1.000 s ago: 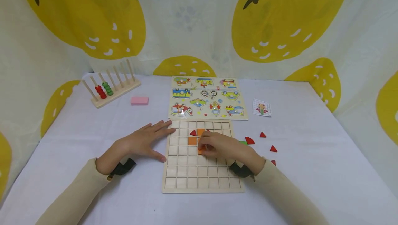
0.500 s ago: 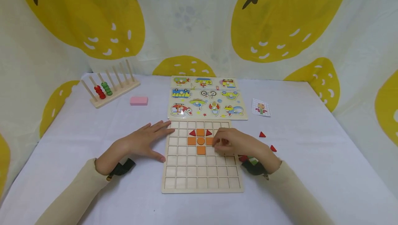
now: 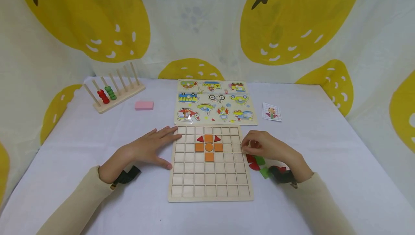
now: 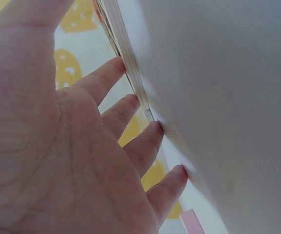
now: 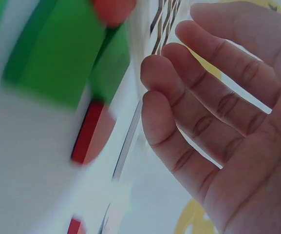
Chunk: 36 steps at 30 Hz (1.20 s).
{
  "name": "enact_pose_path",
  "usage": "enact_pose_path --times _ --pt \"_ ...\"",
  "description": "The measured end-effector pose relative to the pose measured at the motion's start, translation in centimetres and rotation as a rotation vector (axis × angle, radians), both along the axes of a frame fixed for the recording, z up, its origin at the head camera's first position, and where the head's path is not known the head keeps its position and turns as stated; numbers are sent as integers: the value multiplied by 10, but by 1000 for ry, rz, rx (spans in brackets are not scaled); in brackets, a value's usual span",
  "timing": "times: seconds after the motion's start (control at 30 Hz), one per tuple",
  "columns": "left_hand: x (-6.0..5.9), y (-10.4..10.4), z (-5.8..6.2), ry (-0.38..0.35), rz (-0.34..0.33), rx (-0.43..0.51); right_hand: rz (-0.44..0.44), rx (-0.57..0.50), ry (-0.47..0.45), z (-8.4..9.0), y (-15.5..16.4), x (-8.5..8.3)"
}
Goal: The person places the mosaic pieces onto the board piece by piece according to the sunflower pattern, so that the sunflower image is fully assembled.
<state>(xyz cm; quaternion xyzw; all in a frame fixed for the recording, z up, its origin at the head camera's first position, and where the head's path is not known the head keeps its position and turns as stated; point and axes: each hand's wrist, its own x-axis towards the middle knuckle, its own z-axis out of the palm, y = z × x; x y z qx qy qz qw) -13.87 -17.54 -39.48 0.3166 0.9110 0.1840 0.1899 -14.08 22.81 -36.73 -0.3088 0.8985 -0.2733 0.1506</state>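
The wooden grid board lies in front of the person in the head view. On it are several orange squares set in a cross around an orange circle, plus two red triangles at the top corners. My left hand spreads its fingers along the board's left edge; fingertips touch that edge in the left wrist view. Over the right edge hovers my right hand, fingers loosely bent and nothing between them in the right wrist view. Red and green pieces lie beneath it, partly hidden by the wrist.
Behind the grid board lies a vehicle puzzle board. A small pattern card sits to its right. At the back left stand a peg rack with red and green beads and a pink block.
The right hand has moved right, off the orange pieces to the board's right edge, uncovering the circle, right square and right triangle. The left hand stays in place.
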Motion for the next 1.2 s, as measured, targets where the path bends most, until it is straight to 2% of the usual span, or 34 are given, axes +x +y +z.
enact_pose_path --times 0.47,0.73,0.93,1.2 --pt "1 -1 1 15 -2 2 -158 31 -8 8 44 -8" --pt "1 0 -1 11 2 -3 -185 60 -7 6 60 -12" --pt "1 0 -1 8 3 -2 -237 106 -26 3 66 -12" --pt "2 0 0 6 5 -6 -240 88 -78 -4 68 -15"
